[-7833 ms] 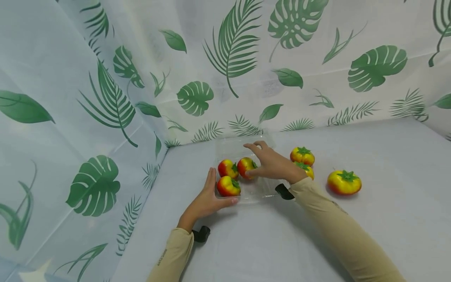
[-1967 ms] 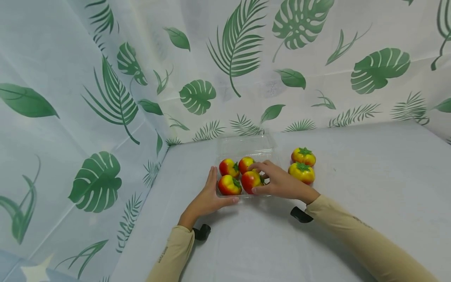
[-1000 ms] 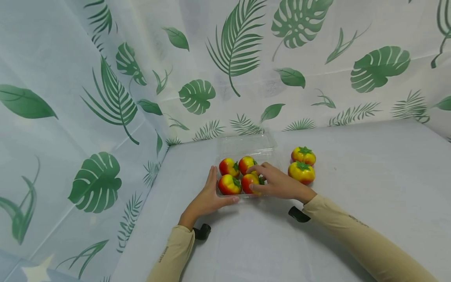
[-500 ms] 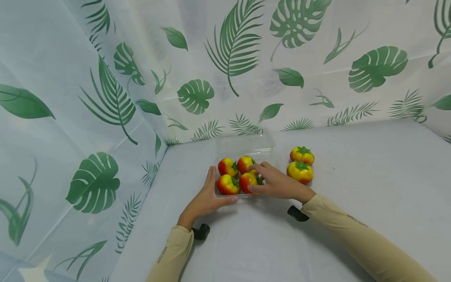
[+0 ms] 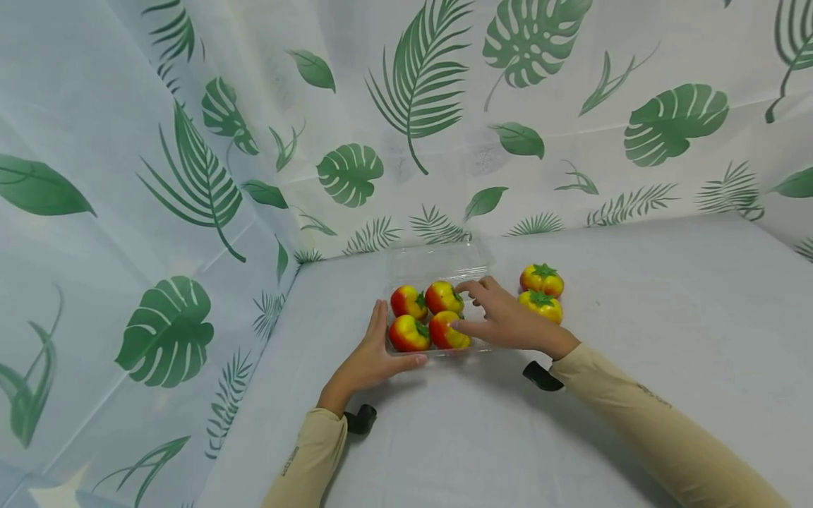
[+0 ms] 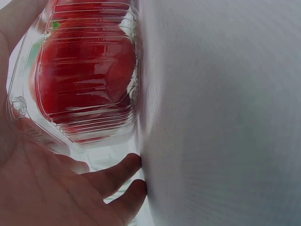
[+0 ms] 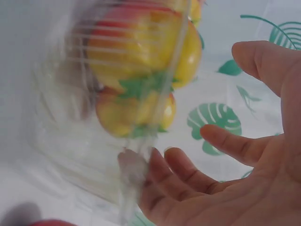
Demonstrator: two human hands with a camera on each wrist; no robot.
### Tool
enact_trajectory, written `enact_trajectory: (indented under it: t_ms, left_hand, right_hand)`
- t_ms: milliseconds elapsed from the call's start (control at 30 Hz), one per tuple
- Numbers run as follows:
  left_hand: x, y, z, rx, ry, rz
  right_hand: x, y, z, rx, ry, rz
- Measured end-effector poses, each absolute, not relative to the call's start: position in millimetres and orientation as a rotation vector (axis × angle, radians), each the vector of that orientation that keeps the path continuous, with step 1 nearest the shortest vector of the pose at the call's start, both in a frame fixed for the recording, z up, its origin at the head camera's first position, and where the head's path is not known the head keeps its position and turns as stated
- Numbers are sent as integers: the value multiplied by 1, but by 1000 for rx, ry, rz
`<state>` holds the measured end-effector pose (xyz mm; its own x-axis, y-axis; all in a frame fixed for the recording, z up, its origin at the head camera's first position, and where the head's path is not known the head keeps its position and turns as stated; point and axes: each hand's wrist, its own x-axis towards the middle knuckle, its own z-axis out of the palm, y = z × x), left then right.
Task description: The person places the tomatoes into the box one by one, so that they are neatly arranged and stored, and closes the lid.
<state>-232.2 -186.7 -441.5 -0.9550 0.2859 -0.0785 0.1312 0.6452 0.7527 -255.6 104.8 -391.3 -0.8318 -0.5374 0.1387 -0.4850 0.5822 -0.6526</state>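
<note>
One risk we see is the clear box [image 5: 438, 262] sliding or tipping against the left hand [image 5: 367, 360], whose straight fingers and thumb only brace its side and near edge, should the right hand [image 5: 511, 319], fingers parted and holding nothing, catch its wall or knock the persimmon [image 5: 444, 336] beside its thumb. We count six persimmons: four persimmons inside the box between the hands, and two loose persimmons [image 5: 541, 282] on the table [image 5: 432, 437] just beyond the right hand; also one box, two hands and two black wrist devices [image 5: 360, 419].
</note>
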Motion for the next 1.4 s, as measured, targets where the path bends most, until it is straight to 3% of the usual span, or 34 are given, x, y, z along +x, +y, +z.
enact_trajectory:
  t_ms: [933,1400]
  left_hand:
    - [-231,-184,-441,341,2681,1196]
    - [-232,-184,-443,326,2675,1199]
  right_hand:
    - [-275,170,-345,-688,2850,-1084]
    - [-298,213,-360,-479,2828,-1112]
